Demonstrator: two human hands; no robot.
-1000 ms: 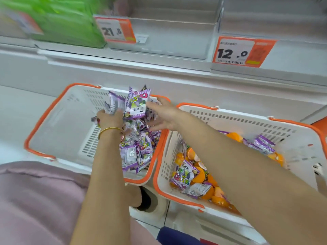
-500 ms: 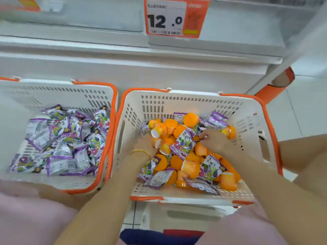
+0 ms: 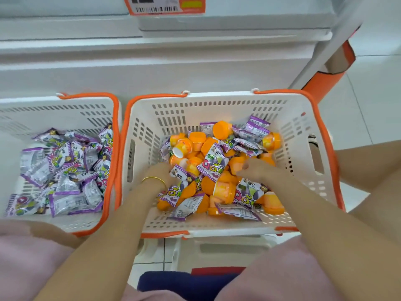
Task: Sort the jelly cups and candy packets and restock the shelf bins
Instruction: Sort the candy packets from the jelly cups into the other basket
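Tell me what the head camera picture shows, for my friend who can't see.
A left hand and a right hand dig into a white basket of orange jelly cups mixed with purple candy packets. To its left, a second basket holds only purple packets. A shelf with an orange price tag is above.

**What carries the goods**

The white shelf [image 3: 195,68] runs across 12 o'clock, an orange price label [image 3: 167,5] on its upper edge. Before it two white, orange-rimmed baskets stand just beside each other: the left basket [image 3: 54,109] at 9 o'clock, the right basket [image 3: 217,98] at centre. Pale tiled floor [image 3: 373,88] shows at 3 o'clock. What bears the baskets is hidden.
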